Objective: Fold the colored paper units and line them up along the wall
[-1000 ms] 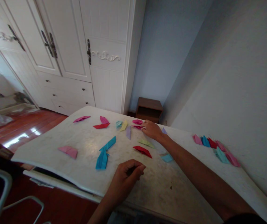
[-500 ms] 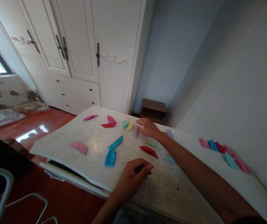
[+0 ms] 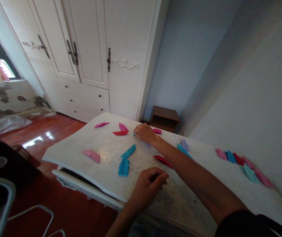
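Observation:
My right hand [image 3: 145, 132] reaches to the far side of the white tabletop, fingers bent down and closed. A sliver of mint-green folded paper [image 3: 134, 134] peeks out at its fingertips; whether they grip it is hidden. Part of a lilac folded paper [image 3: 147, 145] shows under the wrist. My left hand [image 3: 150, 186] hovers near the front edge, fingers curled, with nothing visible in it. Close beyond it lies a red folded paper [image 3: 162, 161], partly behind my right forearm. Two blue folded papers [image 3: 124, 166] touch each other left of the hands.
Pink [image 3: 91, 155] and red [image 3: 121, 133] folded papers lie on the left of the tabletop [image 3: 71, 148]. Several coloured ones stand in a row [image 3: 239, 160] by the right wall. A drawer [image 3: 89, 194] sticks out in front. Behind are a wardrobe [image 3: 126, 89] and a brown nightstand [image 3: 165, 113].
My right hand has moved left from the lilac paper to the mint and yellow ones, now covering them. My left hand stays curled in place. The view has shifted slightly.

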Tool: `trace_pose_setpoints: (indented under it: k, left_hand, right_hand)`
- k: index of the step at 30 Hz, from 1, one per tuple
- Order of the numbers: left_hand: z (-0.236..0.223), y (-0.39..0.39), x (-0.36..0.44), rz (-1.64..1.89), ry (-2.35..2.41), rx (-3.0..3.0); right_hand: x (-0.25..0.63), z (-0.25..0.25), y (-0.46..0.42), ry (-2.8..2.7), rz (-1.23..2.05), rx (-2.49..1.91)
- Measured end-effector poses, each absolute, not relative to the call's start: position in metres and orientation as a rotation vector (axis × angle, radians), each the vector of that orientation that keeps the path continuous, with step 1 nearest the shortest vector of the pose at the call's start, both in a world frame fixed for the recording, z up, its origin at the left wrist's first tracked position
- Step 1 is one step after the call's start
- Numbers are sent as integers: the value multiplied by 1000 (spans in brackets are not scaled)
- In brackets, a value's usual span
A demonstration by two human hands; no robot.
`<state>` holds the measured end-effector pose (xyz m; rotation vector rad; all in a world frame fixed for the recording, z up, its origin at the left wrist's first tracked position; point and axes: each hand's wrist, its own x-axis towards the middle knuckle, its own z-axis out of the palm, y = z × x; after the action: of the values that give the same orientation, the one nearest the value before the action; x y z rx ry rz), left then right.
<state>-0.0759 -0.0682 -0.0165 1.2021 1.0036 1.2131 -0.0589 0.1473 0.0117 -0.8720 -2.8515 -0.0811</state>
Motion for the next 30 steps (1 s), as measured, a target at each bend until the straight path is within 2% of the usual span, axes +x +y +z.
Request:
trace_pose_setpoints:
  k: [5,11,13,16,18,25,30]
  left_hand:
    - [-17,-67,-76,1225,981,1203]
    - [-17,-66,-78,1333,985,1135]
    - [-19,-64,-79,1419,1005,1076]
    - [-24,-59,-80,1622,1061,911]
    - [-27,-56,-79,1744,1076,777]
    - [-23,-58,-79,1749,1090,731]
    - [-16,-60,-84,1666,830,577]
  right_hand:
    - [-57,13,146,-2573,280,-907]
    - [-41,22,129,-2118,888,-1016]
    - [-28,28,116,-2001,1158,-999]
    - [-5,38,93,-1575,1771,-986]
    - [6,43,79,-1325,2010,-977]
    - [25,39,47,-1410,2034,-880]
    - [39,38,42,-1495,1973,-802]
